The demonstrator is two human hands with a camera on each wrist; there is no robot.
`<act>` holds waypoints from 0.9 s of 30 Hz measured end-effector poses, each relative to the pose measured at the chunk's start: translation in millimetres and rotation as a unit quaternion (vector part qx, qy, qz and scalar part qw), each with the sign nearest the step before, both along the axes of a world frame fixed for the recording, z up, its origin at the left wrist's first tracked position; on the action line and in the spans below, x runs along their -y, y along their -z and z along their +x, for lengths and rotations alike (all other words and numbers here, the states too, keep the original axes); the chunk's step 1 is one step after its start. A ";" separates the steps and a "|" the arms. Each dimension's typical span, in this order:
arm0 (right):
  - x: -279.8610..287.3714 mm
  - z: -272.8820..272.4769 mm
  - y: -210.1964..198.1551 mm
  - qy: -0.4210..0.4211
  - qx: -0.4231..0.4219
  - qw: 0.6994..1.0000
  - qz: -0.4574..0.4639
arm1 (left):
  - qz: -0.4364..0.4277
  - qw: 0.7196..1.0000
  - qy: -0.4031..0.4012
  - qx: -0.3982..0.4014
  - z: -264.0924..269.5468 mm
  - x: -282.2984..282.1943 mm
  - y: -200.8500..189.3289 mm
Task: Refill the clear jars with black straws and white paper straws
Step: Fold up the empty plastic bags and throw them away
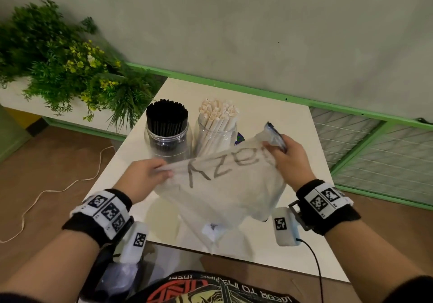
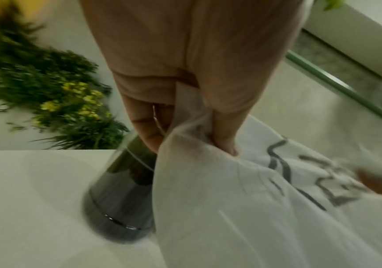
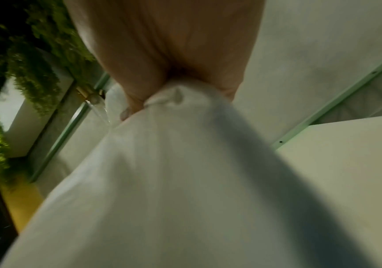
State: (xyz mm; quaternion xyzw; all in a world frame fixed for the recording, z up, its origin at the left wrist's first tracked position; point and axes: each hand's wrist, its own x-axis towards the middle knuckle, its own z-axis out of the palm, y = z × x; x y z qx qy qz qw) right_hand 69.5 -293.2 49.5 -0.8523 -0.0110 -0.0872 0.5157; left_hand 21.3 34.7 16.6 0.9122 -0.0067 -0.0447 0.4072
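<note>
Two clear jars stand side by side at the middle of the white table (image 1: 276,124). The left jar (image 1: 167,140) is packed with black straws (image 1: 166,115); the right jar (image 1: 216,136) holds white paper straws (image 1: 219,114). In front of them I hold up a thin whitish plastic bag (image 1: 225,190) with dark lettering. My left hand (image 1: 150,174) pinches its left top edge. My right hand (image 1: 283,155) grips the right top edge together with a small dark-edged clear wrapper (image 1: 275,135). In the left wrist view the bag (image 2: 242,199) hangs beside the black-straw jar (image 2: 121,199). The bag (image 3: 174,181) fills the right wrist view.
A planter of green foliage with yellow flowers (image 1: 68,66) stands left of the table. A green-framed rail (image 1: 257,91) runs along the grey wall behind, with mesh panels (image 1: 375,153) at the right. A pale cord (image 1: 58,190) lies on the brown floor at the left.
</note>
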 end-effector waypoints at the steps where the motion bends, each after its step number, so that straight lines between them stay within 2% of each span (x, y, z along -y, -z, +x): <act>1: 8.3 0.3 4.1 0.018 -0.009 1.000 -0.009 | -0.011 1.000 -0.020 -0.007 1.7 -7.9 1.1; 5: 31.4 3.6 30.1 0.058 -0.049 0.997 -0.009 | -0.045 0.996 -0.073 -0.018 13.6 -25.2 9.8; 8: 41.1 10.6 49.7 0.112 -0.079 0.990 0.033 | -0.085 0.988 -0.123 -0.047 24.2 -20.8 20.1; 10: 43.7 13.9 60.3 0.151 -0.083 0.981 0.086 | -0.119 0.973 -0.181 -0.084 35.3 -16.3 33.9; 12: 42.0 8.1 68.1 0.171 -0.069 0.978 0.097 | -0.167 0.947 -0.247 -0.122 46.9 -12.6 50.2; 14: 35.1 -10.2 74.7 0.159 -0.012 0.986 0.050 | -0.208 0.922 -0.295 -0.142 51.9 -6.2 65.8; 16: 22.8 -41.9 82.4 0.086 0.068 0.993 -0.037 | -0.147 0.933 -0.300 -0.136 43.5 -1.6 74.1; 18: 14.8 -71.4 100.8 -0.006 0.093 0.983 -0.157 | -0.105 0.941 -0.299 -0.121 26.9 4.7 76.3; 19: 14.1 -80.9 112.8 -0.030 0.083 0.973 -0.212 | -0.105 0.941 -0.289 -0.139 18.9 7.8 79.3; 20: 14.6 -87.5 123.6 -0.028 0.056 0.966 -0.252 | -0.105 0.941 -0.257 -0.193 10.4 13.9 79.4; 22: 21.1 -92.4 144.3 0.029 -0.041 0.962 -0.269 | -0.080 0.921 -0.143 -0.354 -3.9 27.5 81.4; 24: 27.3 -90.0 158.1 0.070 -0.152 0.965 -0.204 | -0.042 0.886 -0.030 -0.460 -12.6 44.3 87.7; 27: 25.4 -80.5 172.4 0.034 -0.253 0.961 -0.111 | -0.026 0.855 0.060 -0.515 -20.7 75.4 94.0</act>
